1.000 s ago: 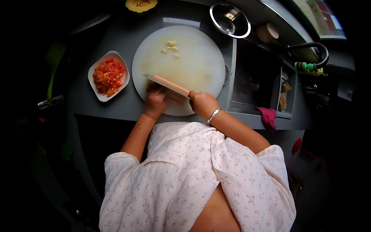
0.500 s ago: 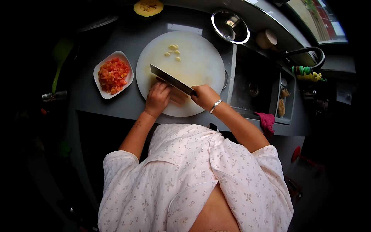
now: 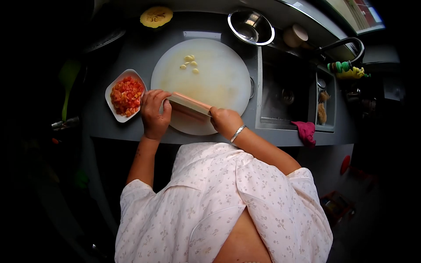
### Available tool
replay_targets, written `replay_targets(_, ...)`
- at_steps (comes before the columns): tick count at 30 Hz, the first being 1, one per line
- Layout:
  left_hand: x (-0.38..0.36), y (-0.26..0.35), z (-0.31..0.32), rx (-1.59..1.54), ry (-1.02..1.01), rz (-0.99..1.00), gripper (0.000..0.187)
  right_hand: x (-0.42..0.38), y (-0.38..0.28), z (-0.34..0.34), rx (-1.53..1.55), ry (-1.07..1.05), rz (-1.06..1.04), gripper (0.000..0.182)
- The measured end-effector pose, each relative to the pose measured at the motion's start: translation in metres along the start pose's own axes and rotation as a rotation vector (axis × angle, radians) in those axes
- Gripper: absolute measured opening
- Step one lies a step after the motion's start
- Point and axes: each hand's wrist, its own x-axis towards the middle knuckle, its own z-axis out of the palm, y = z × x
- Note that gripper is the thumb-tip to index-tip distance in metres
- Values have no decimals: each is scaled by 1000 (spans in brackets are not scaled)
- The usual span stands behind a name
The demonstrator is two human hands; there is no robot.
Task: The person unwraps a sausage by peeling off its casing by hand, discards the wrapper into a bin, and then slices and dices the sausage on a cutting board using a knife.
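Note:
A cleaver is in my right hand, fingers wrapped round its handle, the blade pointing left over the near part of the round white cutting board. My left hand is at the board's left edge, by the blade's far end. Its fingers reach forward with the thumb apart, and the fingertips overlap the end of the blade in this view. Close to its left side stands a white dish of chopped tomato. Several peeled garlic cloves lie on the far part of the board.
A steel bowl stands behind the board, beside the sink on the right. A cut yellow squash lies at the back. A magenta cloth hangs over the counter's front edge, and a black faucet curves above the sink.
My left hand has moved left, from the board beneath the cleaver to beside the dish, and its thumb has spread. The cleaver has come nearer to me and its blade has turned.

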Motion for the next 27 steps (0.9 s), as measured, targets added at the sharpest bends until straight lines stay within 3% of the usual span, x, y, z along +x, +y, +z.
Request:
replay_targets(3,38,13,2,-434,-527,-179,20,-4,-4,3,-33,-36,9,16)
replay_targets(4,44,12,10,-431,-528,-177,20,-6,-6,1,-6,-14,3,20)
replay_targets(6,52,9,31,-379,-1185,-220,28,-7,-8,0,20,13,-3,23)
replay_targets(7,52,7,43,-281,-1299,-162,35,-8,-6,3,-14,73,-37,19)
replay_targets(10,42,-10,75,-254,-1305,-14,38,-9,-6,6,-120,157,-63,11)
replay_targets(17,48,-11,85,-187,-1329,1,39,-19,-9,-8,-214,152,-145,10)
replay_targets(20,63,-6,74,-237,-1282,-144,37,-26,-9,-23,-109,133,-207,10)
replay_targets(24,82,-33,58,-362,-1074,-307,29,-45,-2,-38,-85,95,-217,15)
replay_targets(26,81,-64,55,-671,-826,-538,26,-59,7,-45,28,117,-199,25)
replay_targets(27,76,-75,50,-670,-824,-539,26,-69,14,-45,102,157,-157,34)
